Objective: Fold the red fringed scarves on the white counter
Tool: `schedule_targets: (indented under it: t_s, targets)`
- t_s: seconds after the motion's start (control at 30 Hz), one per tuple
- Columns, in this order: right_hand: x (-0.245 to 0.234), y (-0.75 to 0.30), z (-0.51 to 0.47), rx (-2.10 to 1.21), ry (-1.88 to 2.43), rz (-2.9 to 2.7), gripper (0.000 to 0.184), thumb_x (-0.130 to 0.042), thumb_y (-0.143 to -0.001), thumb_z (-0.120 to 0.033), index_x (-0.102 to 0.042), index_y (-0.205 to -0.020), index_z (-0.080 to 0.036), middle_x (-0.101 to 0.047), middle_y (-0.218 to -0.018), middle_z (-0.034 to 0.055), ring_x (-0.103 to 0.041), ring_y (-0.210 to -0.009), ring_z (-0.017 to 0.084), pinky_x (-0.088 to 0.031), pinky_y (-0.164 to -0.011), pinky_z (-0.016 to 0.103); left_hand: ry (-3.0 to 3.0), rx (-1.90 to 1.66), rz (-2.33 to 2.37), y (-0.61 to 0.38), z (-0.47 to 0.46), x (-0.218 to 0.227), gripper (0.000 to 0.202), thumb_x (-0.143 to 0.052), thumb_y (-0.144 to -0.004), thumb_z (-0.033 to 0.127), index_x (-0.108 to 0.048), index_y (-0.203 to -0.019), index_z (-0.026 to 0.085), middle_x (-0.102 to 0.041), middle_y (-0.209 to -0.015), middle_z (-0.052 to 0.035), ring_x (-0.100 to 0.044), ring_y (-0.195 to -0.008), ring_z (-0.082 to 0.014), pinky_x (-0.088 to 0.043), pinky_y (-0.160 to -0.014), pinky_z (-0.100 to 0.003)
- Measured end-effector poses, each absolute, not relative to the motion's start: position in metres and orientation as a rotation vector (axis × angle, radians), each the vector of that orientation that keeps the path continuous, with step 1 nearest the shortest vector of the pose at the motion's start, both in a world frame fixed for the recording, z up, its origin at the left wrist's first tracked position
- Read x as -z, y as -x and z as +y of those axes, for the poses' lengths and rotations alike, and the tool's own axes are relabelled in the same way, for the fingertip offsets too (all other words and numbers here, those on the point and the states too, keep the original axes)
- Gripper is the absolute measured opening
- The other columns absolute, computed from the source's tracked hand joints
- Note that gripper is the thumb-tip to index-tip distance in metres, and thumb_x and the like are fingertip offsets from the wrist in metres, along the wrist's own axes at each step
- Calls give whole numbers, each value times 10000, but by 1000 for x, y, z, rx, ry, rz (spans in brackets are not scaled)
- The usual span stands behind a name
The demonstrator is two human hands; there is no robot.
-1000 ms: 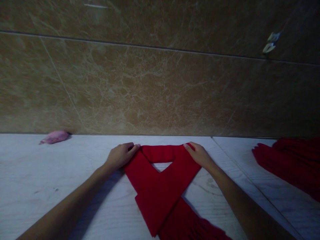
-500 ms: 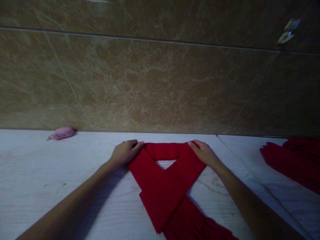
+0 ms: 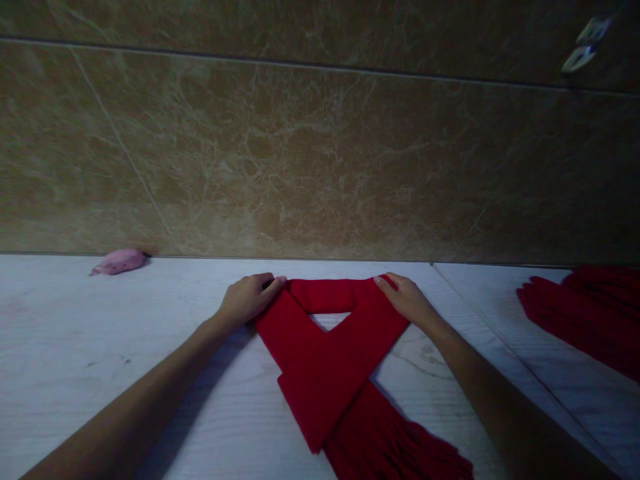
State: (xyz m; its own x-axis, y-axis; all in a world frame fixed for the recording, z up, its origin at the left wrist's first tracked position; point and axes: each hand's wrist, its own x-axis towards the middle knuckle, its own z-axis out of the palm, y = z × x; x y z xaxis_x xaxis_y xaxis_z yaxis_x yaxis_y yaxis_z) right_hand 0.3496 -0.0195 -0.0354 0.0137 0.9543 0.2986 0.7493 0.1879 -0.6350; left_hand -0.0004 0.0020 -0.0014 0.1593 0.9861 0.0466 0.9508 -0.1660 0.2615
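A red scarf (image 3: 325,373) lies on the pale wood-patterned surface, folded into a loop whose two ends cross in front. Its fringed end points down and to the right. At the loop's far left corner my left hand (image 3: 253,297) grips the fold, thumb on top and fingers tucked behind. My right hand (image 3: 404,301) pinches the far right corner the same way. Between the hands runs a straight band of the scarf, with a small triangular gap under it. The fingertips beneath the cloth are hidden.
A brown marbled tile wall (image 3: 300,153) rises just behind the scarf. Against its foot on the left lies a small pink bundle (image 3: 120,261). More red knitted fabric (image 3: 585,320) lies at the right edge. A small pale object (image 3: 585,50) shows on the wall, upper right.
The view has shifted slightly, so everything sits a little higher and more of the fringe shows. Both hands keep their hold on the scarf's corners.
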Motion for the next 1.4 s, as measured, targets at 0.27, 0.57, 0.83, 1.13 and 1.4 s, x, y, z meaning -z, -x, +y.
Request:
schedule_targets:
  t_s: [0.27,0.57,0.83,1.13,1.4]
  targets:
    - [33,-348,-21,-376,1605,-1785,431,-409,-908,-596,-577,-752,-231,-705,-793,69,-623,-758,231,-450,-731,346,-2245,-319,1898,1,1,0,569,-296,-987,634,-722,-972,258,-773,-960,-79,-700,-880,-275,-408,-678,-303]
    - [34,-348,-21,-366,1616,-1783,414,-414,-915,-573,-568,-734,-234,-713,-789,68,-618,-764,230,-444,-734,343,-2251,-327,1910,1,1,1,560,-309,-992,634,-725,-966,260,-776,-921,-69,-701,-842,-262,-412,-669,-295]
    - [30,-346,-22,-387,1610,-1774,418,-410,-899,-586,-574,-741,-236,-702,-781,69,-629,-753,236,-447,-733,352,-2233,-339,1895,1,1,1,559,-299,-976,635,-697,-891,252,-762,-900,-74,-695,-835,-267,-409,-666,-304]
    - [30,-346,-23,-396,1623,-1779,429,-406,-892,-610,-561,-746,-238,-684,-769,63,-613,-741,229,-442,-728,344,-2225,-330,1902,0,0,0,573,-290,-971,639,-708,-937,248,-764,-929,-86,-691,-847,-275,-406,-679,-313]
    - [33,-346,-21,-352,1627,-1772,419,-393,-887,-590,-564,-738,-238,-710,-800,70,-631,-771,226,-452,-748,338,-2234,-314,1899,0,1,0,590,-276,-965,648,-711,-941,250,-762,-952,-86,-682,-866,-270,-396,-683,-299]
